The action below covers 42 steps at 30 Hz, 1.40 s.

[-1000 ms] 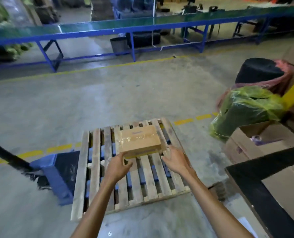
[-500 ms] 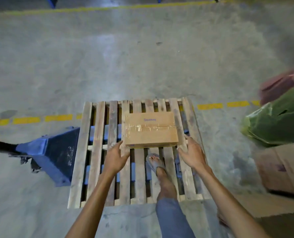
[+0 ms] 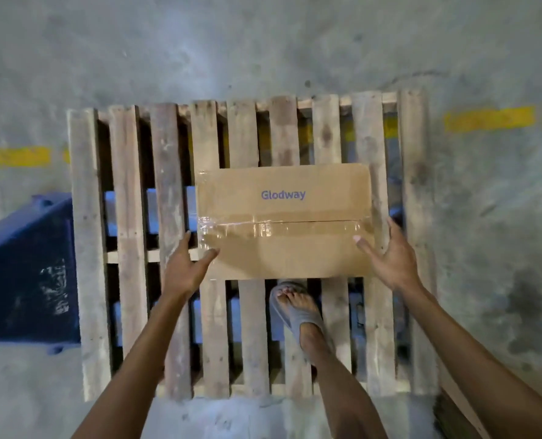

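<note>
My sandalled foot [image 3: 298, 308] stands on the wooden pallet [image 3: 127, 217]. Ahead, my left hand [image 3: 184, 267] and right hand [image 3: 390, 258], fingers spread, flank 1 taped cardboard box [image 3: 282, 223] lying flat mid-pallet, thumbs on its top. A yellow floor line [image 3: 488, 118] runs beyond.

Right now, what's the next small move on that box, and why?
Probably close both hands onto the short ends of the cardboard box. The left hand and right hand flank it, spread open, only the thumbs on its top, and it lies flat on the pallet, so nothing grips it yet.
</note>
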{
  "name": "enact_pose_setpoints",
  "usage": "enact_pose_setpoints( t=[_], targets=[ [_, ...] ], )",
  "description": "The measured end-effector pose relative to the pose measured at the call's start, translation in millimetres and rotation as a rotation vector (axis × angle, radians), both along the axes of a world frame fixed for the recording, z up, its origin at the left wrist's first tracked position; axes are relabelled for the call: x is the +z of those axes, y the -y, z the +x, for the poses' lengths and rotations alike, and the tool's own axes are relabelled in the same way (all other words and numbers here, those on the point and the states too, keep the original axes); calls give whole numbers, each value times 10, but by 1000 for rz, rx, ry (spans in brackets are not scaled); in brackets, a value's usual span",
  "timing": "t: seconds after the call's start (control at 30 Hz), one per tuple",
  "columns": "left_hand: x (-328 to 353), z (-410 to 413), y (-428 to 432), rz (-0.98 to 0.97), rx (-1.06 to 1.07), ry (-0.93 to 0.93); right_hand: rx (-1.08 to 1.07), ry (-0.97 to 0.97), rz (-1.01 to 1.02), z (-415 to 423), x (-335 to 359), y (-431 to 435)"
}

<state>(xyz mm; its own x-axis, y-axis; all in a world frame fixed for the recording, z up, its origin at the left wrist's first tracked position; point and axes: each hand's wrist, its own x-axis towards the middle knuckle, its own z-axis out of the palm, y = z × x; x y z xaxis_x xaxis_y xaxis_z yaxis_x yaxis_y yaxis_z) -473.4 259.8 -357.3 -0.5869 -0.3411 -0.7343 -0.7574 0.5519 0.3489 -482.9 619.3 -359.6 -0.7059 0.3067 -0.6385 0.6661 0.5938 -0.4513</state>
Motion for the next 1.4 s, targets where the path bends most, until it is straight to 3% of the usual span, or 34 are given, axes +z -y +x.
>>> enact_pose_setpoints(
  t=[0.17, 0.3, 0.53, 0.67, 1.0, 1.13, 1.4],
  targets=[
    [-1078, -339, 168, 52, 175, 27, -209, 73, -86, -379, -1093, -219],
    [-1675, -367, 318, 106, 305, 65, -211, 98, -198, -445, -1665, -293],
    [-1408, -340, -20, 10, 434, 29, -262, -33, -184, -247, -1553, -259],
    [-662, -195, -74, -97, 348, -51, -273, -83, -85, -16, -927, -318],
    [2192, 420, -7, -60, 106, -192, -404, -177, 53, 1136, 1872, -152],
    [3362, 1082, 155, -27, -8, -289, -517, -284, 87, 2243, 3102, 135],
    [4614, 2601, 266, 103, -396, -439, -867, -400, 172, 5086, 4698, 697]
  ],
)
